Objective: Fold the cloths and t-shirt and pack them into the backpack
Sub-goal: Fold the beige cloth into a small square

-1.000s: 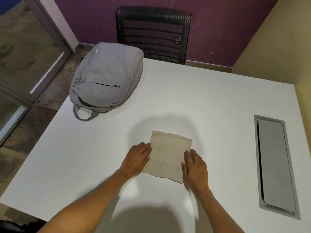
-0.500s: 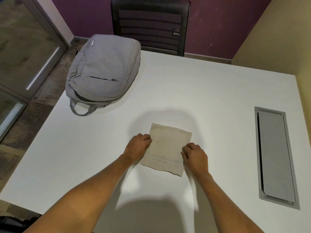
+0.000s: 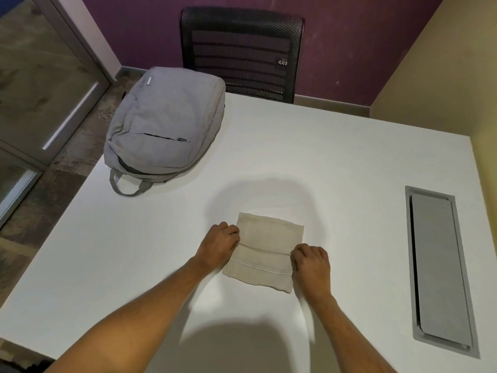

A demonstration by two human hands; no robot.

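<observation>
A small beige folded cloth [image 3: 265, 251], roughly square with thin stitched lines across its near part, lies flat on the white bench [image 3: 336, 162], toward the near edge and about midway between the left and right edges. The person has a hand at each side of it. The left hand [image 3: 219, 244] sits against the cloth's left edge with its fingers curled, pinching that edge where a shallow crease runs across the fabric. The right hand [image 3: 310, 262] is at the cloth's right edge, level with the same crease, its fingers likewise curled in and nipping the fabric. So the cloth spans the gap between the two hands, its far half reaching beyond the knuckles and its near corners lying beside the wrists. Both bare forearms come in from the near edge of the bench.

A soft grey fabric backpack [image 3: 166, 125] lies flat at the far left corner, its carry loop pointing toward the near side, well apart from the cloth. A long grey metal cable hatch [image 3: 441, 270] is set into the bench along the right edge. A black mesh office chair [image 3: 242, 52] stands behind the far edge.
</observation>
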